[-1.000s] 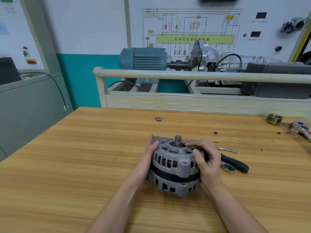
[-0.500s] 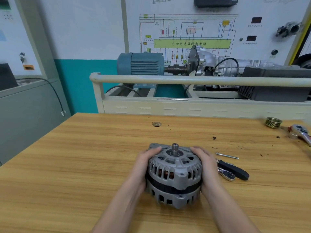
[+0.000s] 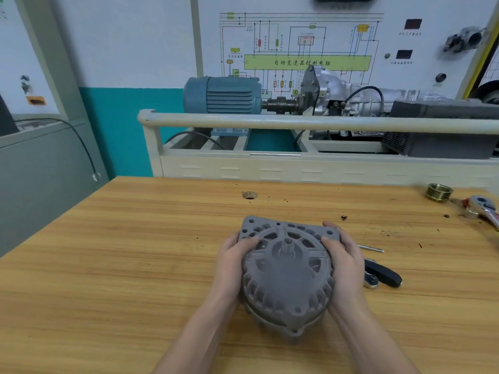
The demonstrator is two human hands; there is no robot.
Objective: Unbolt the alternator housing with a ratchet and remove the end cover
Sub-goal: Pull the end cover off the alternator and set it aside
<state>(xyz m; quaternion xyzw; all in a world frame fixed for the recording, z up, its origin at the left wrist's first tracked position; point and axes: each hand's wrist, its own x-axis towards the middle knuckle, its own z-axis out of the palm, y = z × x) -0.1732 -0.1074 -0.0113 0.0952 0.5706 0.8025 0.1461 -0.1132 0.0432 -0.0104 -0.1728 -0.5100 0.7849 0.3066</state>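
- My left hand (image 3: 231, 261) clasps the alternator's (image 3: 286, 276) left flank, thumb curled over its top face.
- My right hand (image 3: 343, 261) grips the opposite flank, fingers wrapped behind.
- Both forearms converge from below.

Count: one alternator (image 3: 286, 276), two hands on it, left (image 3: 229, 265) and right (image 3: 344, 265). Two ratchets: one black-handled (image 3: 380, 273) just right of the alternator, one (image 3: 483, 207) at the counter's (image 3: 108, 265) right edge. One loose bolt (image 3: 371, 248). One brass pulley (image 3: 439, 192) near the far right corner. One hole (image 3: 249, 195) in the counter.
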